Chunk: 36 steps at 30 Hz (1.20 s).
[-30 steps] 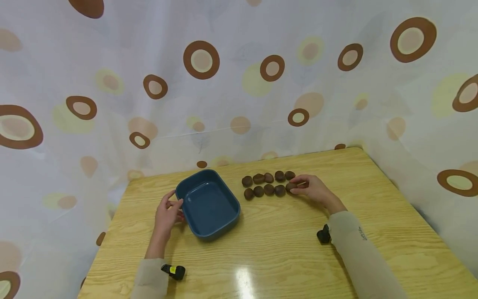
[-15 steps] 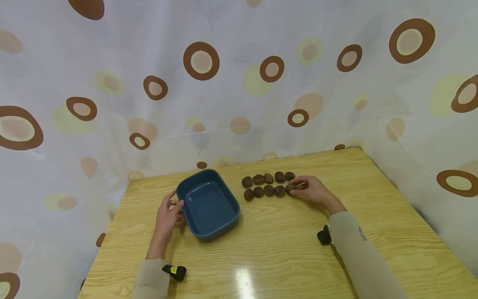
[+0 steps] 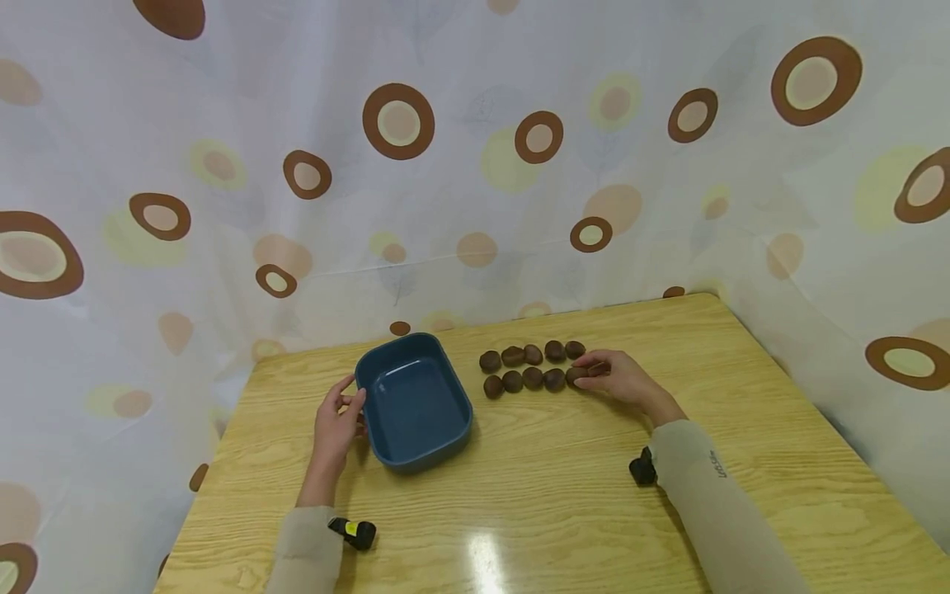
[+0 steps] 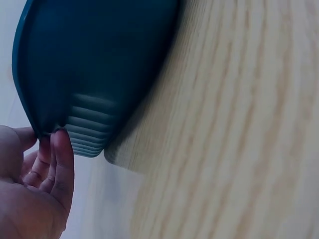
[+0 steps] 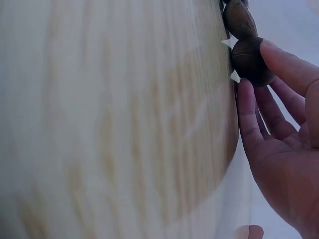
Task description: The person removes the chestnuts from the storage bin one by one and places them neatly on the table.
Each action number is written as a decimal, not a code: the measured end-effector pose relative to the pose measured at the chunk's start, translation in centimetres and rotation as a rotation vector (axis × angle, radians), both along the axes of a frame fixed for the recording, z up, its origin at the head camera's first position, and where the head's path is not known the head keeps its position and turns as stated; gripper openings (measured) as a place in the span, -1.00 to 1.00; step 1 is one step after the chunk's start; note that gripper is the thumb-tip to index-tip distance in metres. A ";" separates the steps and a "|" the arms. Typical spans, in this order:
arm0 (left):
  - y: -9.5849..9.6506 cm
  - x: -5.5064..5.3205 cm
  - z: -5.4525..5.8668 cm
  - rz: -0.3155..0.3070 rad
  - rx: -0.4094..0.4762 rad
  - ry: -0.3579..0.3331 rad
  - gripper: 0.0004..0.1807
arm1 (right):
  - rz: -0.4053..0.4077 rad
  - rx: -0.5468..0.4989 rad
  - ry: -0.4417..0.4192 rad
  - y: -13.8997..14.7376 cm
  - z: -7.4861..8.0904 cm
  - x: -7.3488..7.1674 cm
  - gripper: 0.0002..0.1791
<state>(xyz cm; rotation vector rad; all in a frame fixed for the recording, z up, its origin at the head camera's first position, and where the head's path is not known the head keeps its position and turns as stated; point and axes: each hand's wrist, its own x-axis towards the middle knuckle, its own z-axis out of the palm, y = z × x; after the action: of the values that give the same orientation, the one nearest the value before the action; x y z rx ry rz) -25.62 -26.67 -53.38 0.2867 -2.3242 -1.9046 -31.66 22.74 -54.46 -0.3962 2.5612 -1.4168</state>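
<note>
A deep blue square baking dish (image 3: 416,412) with rounded corners stands on the table, nothing inside it. My left hand (image 3: 338,425) holds its left side, thumb at the rim and fingers against the outer wall; the left wrist view shows that grip at the ribbed wall of the dish (image 4: 94,117). To the right, brown chestnuts (image 3: 533,378) lie in two rows. My right hand (image 3: 622,379) pinches the chestnut (image 5: 250,60) at the right end of the front row, its thumb on one side and fingertips on the other. The chestnut still lines up with its row.
The back row of chestnuts (image 3: 512,356) lies just behind the front one, near the far table edge. A patterned curtain (image 3: 475,165) hangs behind and beside the wood-grain table (image 3: 549,503). Small black cameras (image 3: 361,535) sit at both sleeves.
The dish has turned a little and shifted slightly away, with my left hand moving along at its side. My right hand stays at the end chestnut, almost still.
</note>
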 end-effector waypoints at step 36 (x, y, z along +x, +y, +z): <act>-0.4 0.2 1.2 -0.075 -0.079 -0.040 -0.42 | -0.014 0.008 -0.051 0.1 0.0 -0.3 -0.51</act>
<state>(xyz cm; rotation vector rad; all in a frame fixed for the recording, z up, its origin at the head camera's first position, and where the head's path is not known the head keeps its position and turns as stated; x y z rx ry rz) -25.39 -27.11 -52.21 0.2356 -2.4625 -1.8503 -32.00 22.84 -54.50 -0.3370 2.5327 -1.4029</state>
